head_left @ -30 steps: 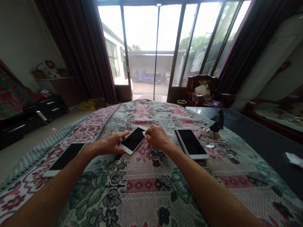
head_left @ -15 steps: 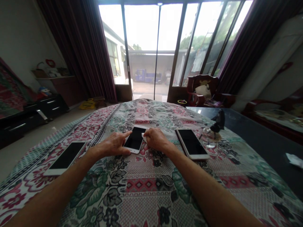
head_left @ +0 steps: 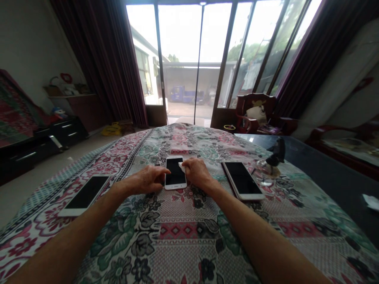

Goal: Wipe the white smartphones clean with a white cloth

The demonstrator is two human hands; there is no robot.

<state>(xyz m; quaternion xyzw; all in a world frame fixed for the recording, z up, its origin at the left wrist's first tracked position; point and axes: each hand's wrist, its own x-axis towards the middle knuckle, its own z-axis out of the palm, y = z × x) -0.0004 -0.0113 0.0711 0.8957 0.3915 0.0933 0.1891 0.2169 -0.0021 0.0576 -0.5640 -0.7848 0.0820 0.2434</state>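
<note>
A white-framed smartphone (head_left: 175,177) with a dark screen lies face up on the patterned tablecloth between my hands. My left hand (head_left: 146,179) is at its left edge, index finger stretched onto the screen and thumb apart below, not gripping round it. My right hand (head_left: 197,172) is closed on a small white tissue (head_left: 181,166), pressed to the right side of the screen. Past my right hand, a larger white phone (head_left: 243,180) lies face up. Beyond my left forearm rests another white phone (head_left: 85,195), its lower edge close to the arm.
A clear spray bottle with a black nozzle (head_left: 276,152) stands right of the larger phone. The flowered tablecloth (head_left: 183,252) covers the table. To the right is a dark tabletop (head_left: 319,161) with a crumpled white paper (head_left: 370,202). A wooden chair (head_left: 256,112) stands behind.
The middle phone has turned from slanted to nearly straight. My left index finger has come from its upper left edge onto the screen; the right hand still holds the tissue.
</note>
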